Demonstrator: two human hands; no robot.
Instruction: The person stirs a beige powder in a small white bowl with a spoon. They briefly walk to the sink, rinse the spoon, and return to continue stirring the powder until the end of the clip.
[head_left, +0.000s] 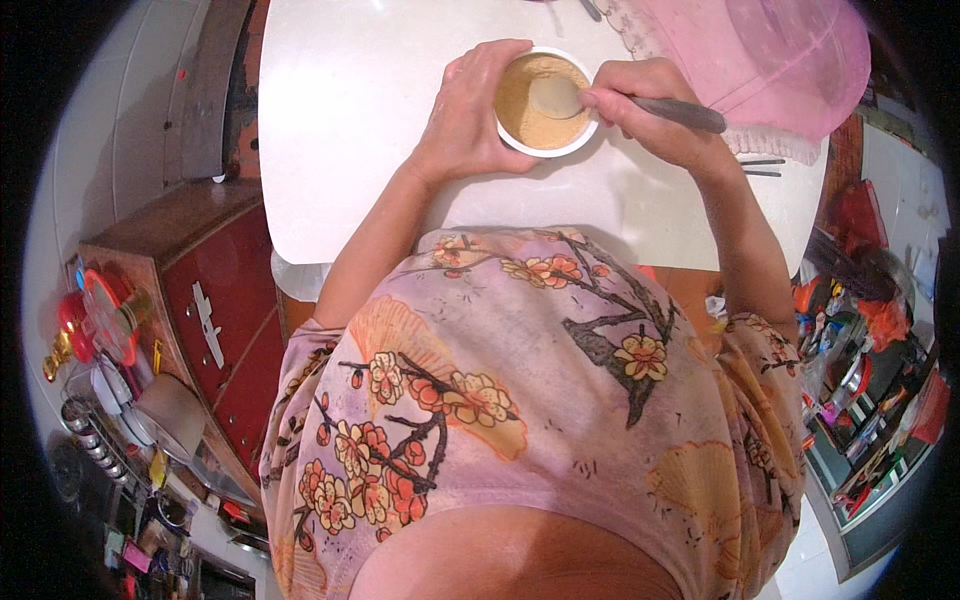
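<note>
My left hand (472, 120) wraps around the left side of a round white tub (551, 152) on the white table. Inside the tub lies a pale tan powder (544, 135). My right hand (645, 109) grips a spoon by its dark handle (686, 114), close to the neck. The spoon's bowl (553, 97) is down in the tub, against the powder; whether it carries any powder is hard to tell. Fingers of my right hand are close to the tub's right rim.
A pink mesh food cover (795, 67) with a lace edge occupies the table's (345, 135) right back corner. Two dark sticks (761, 168) lie beside it. To the left stands a cabinet with red doors (225, 315); cluttered shelves (862, 390) are at the right.
</note>
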